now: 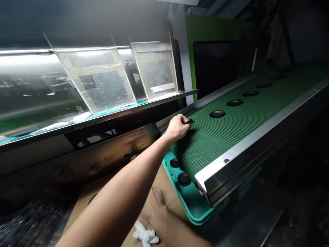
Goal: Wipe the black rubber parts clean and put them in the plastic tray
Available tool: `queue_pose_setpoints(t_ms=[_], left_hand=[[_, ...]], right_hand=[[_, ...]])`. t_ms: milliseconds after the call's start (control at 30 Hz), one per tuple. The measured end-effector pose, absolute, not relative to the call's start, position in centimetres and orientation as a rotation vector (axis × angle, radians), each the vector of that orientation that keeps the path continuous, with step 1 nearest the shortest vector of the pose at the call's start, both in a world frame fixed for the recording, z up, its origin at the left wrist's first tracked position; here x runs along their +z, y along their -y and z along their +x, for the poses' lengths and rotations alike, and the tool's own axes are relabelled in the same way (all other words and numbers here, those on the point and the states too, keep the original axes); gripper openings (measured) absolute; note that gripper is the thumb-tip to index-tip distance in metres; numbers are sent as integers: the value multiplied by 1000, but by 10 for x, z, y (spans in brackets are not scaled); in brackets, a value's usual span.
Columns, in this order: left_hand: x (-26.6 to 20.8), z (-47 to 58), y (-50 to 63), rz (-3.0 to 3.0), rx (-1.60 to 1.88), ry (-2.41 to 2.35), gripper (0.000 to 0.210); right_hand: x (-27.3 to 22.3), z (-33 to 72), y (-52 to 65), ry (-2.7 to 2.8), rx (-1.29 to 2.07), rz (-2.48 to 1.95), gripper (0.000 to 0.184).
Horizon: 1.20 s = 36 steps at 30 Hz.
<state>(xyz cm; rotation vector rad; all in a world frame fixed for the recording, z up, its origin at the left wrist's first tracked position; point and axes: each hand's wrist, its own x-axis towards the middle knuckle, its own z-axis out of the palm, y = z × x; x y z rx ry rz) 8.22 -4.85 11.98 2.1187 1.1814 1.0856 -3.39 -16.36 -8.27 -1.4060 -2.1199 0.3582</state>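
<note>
My left hand reaches over the near end of a green conveyor belt. Its fingers are closed on a small black round part, held just above the mesh. Farther along the belt lies a row of similar black discs, the nearest being a disc with a raised rim. My right hand is low over a cardboard surface, partly covered by my left forearm; its fingers are blurred and mostly hidden. Under the belt's end stands a teal tray with black round parts in it.
A metal side rail edges the belt. To the left, clear panels lean above a lit ledge. A crumpled white cloth or glove lies near my right forearm. Dark plastic wrapping fills the lower left.
</note>
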Motion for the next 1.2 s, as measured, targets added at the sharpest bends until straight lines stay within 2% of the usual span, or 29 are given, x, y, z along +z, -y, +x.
queue_pose_setpoints(t_ms=[133,200,267,367,467,633,733,867,1000,1200], left_hand=[[104,-20,125,1535,1205,-943,23],[72,-78,174,1245,1378,-1002,29],[30,-131,216,962,1458,-1108,39],[-27,-186,255,534,1476,-1147,24],[-59,-204,262,352,1494,-1047,27],[-68,-194,252,237,1636,-827,17],[-69,-195,250,168,1663,-677,15],[-70,-200,253,55,1632,-641,25],[-72,-199,253,156,1512,-519,36],[-76,-201,251,136,1549,-526,28]], right_hand=[[-77,-32,172,2140,324,-1387,35],[-71,-32,176,2211,288,-1330,40],[-64,-34,180,2260,277,-1361,34],[-56,-36,183,2272,230,-1484,27],[-53,-37,182,2240,242,-1519,26],[-54,-52,199,2052,419,-1340,39],[-62,-74,227,2210,353,-1254,41],[-71,-93,246,2379,158,-1126,41],[-69,-99,239,2272,151,-1205,38],[-67,-97,243,2323,163,-1112,35]])
